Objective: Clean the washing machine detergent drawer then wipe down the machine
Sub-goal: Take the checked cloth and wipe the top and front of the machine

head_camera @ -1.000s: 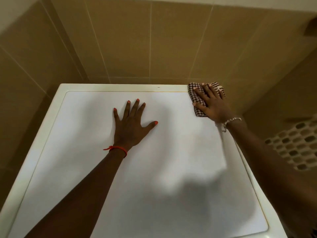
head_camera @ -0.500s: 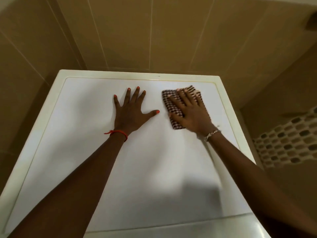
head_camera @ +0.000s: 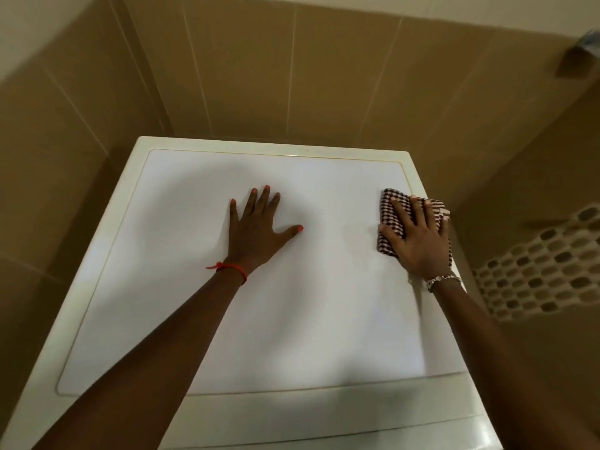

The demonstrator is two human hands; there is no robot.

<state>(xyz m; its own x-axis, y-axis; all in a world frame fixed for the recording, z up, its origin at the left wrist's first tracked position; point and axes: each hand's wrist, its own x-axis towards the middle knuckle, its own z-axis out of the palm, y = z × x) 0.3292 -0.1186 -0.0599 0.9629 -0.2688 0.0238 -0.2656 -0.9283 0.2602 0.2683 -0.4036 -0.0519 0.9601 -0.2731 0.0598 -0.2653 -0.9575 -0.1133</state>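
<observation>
The white top of the washing machine (head_camera: 181, 287) fills the middle of the head view. My left hand (head_camera: 253, 235) lies flat on it, fingers spread, holding nothing. My right hand (head_camera: 418, 241) presses a folded dark-and-white checked cloth (head_camera: 391, 209) onto the top at its right edge, fingers straight over the cloth. Part of the cloth sticks out past my fingertips and over the rim. The detergent drawer is out of sight.
Tan tiled walls (head_camera: 292, 76) close in behind and on both sides of the machine. A pebble-mosaic strip (head_camera: 545, 274) runs along the right wall. The cream rim (head_camera: 324, 414) of the machine borders the near edge.
My right hand slid the cloth from the back right corner toward the middle, then back out to the right edge. The left hand stayed flat in place. The camera tilted a little.
</observation>
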